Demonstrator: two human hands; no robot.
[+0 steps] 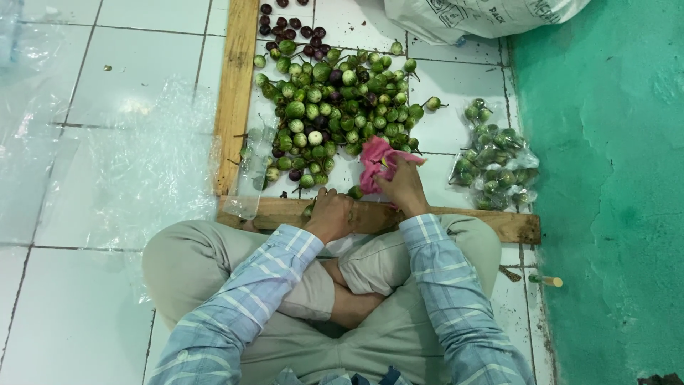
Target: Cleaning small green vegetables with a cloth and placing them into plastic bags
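From the head view, a person sits cross-legged on a white tiled floor (107,78), in beige trousers and a blue plaid shirt, both hands reaching forward over a wooden plank (442,217) that lies across in front of the knees. The right hand (405,187) has its fingers closed on a pink cloth (376,162), which is bunched up at the near edge of a heap of small round green eggplants (335,107). The left hand (331,214) rests on the plank with its fingers curled in; one green eggplant (354,192) lies just beside it — whether the fingers grip anything I cannot tell. The heap spreads over the tiles beyond the plank, mostly green and pale-striped fruit with some dark purple ones (292,28) mixed in and gathered at the far end. A second plank (235,93) stands along the heap's left side, meeting the first at a corner. Clear plastic sheeting (142,157) lies crumpled on the floor left of that plank. To the right of the heap, well apart from it, a clear bag (499,160) holds more green eggplants, a few sitting loose by its far end. A white sack (484,14) lies at the top edge — and a green painted floor (613,178) runs down the right side.
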